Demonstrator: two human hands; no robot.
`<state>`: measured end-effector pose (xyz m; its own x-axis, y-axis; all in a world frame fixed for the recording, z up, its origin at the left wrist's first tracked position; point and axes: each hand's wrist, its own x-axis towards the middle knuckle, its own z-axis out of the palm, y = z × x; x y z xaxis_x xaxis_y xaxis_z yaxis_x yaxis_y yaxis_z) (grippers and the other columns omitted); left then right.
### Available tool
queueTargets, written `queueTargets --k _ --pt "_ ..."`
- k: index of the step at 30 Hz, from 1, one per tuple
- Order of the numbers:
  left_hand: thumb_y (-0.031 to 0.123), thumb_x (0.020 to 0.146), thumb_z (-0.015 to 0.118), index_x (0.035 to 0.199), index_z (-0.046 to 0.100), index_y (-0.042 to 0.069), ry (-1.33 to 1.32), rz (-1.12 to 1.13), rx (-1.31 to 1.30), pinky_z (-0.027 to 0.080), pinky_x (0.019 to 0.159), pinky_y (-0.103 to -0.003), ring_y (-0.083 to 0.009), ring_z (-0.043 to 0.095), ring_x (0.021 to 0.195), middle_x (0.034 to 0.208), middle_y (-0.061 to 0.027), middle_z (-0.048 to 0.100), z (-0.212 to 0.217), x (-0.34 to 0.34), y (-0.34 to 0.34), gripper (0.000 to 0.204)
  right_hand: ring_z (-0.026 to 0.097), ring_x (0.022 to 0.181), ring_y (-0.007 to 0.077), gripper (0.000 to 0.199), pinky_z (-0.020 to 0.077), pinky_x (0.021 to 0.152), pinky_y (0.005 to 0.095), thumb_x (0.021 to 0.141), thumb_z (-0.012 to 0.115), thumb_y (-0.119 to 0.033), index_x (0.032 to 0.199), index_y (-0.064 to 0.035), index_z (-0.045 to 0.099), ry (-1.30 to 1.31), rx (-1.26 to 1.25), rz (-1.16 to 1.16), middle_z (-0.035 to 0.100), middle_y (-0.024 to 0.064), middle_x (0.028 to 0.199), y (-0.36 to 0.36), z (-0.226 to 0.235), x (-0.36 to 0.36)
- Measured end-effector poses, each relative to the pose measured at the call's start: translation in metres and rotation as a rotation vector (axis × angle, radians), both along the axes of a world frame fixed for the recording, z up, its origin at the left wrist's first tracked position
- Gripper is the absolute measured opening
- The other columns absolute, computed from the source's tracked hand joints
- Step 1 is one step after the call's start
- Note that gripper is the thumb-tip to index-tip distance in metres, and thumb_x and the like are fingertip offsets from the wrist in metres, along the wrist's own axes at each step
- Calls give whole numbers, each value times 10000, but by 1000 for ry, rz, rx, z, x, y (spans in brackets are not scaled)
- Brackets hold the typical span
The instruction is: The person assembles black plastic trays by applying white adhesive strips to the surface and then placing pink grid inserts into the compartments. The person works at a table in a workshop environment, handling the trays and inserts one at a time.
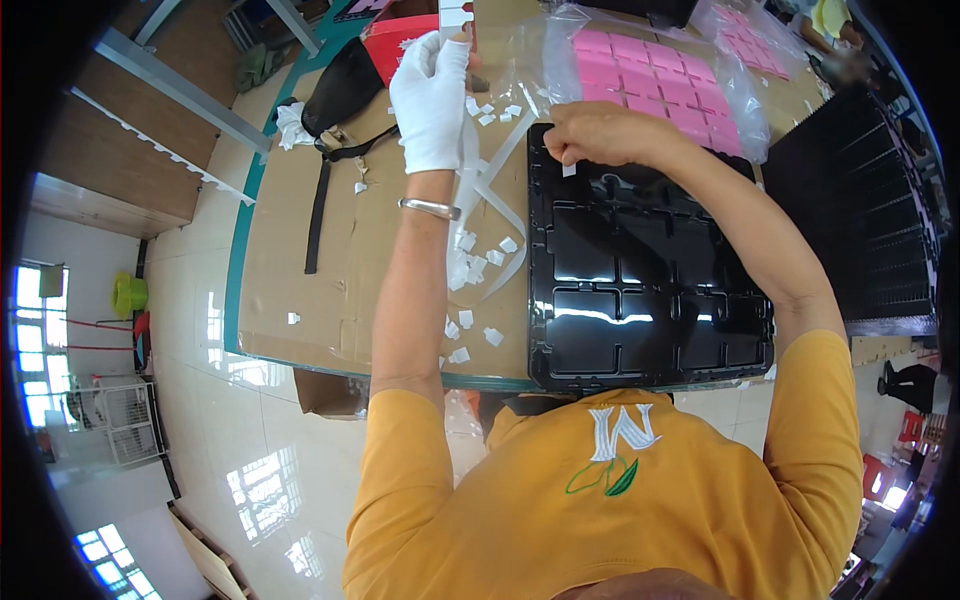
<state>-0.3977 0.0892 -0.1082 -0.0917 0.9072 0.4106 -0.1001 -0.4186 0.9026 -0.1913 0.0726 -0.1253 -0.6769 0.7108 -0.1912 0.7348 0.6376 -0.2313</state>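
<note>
My left hand (430, 95), in a white glove, holds up a long white backing strip (480, 190) that loops down over the cardboard. My bare right hand (595, 135) pinches a small white sticker (569, 170) at the top left corner of a glossy black compartment tray (650, 290). The tray lies flat in front of me on the cardboard-covered table (300, 260). Several small white paper scraps (470, 255) lie scattered to the left of the tray.
A clear bag of pink foam pads (660, 80) lies behind the tray. A stack of black trays (860, 210) stands at the right. A black bag with strap (335, 100) sits at the far left of the table. Another person (830, 25) is at the far right.
</note>
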Motion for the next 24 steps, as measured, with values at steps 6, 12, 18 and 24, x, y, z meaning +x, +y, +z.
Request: queueTargets --k 6,12,18,24 --pt "172 952 624 1037 665 -21 -1 13 -28 489 570 -237 -95 588 591 766 -45 678 -1 -5 -1 215 626 977 338 112 505 787 447 843 678 -162 871 -54 679 -93 96 -135 615 148 1005 1 -23 -10" --pt "101 915 594 976 675 -10 -78 -28 -109 444 505 -219 -50 542 556 717 -32 668 1 -1 -4 150 646 996 364 262 517 809 477 843 700 -193 1029 -14 656 -138 91 -300 658 185 1060 -12 -22 -15" --pt "110 930 605 991 692 -14 -84 -37 -158 454 585 -220 -74 566 626 770 -40 681 11 -3 -16 163 612 776 208 282 474 663 340 895 660 -278 991 -13 663 799 197 -566 639 91 871 27 19 -27" --pt "118 942 600 1034 688 -15 -39 -32 -135 462 577 -233 -61 562 645 772 -28 682 14 4 -22 184 505 642 54 292 393 566 219 894 688 -325 951 -39 688 1107 -75 -595 579 -12 716 18 74 -63"
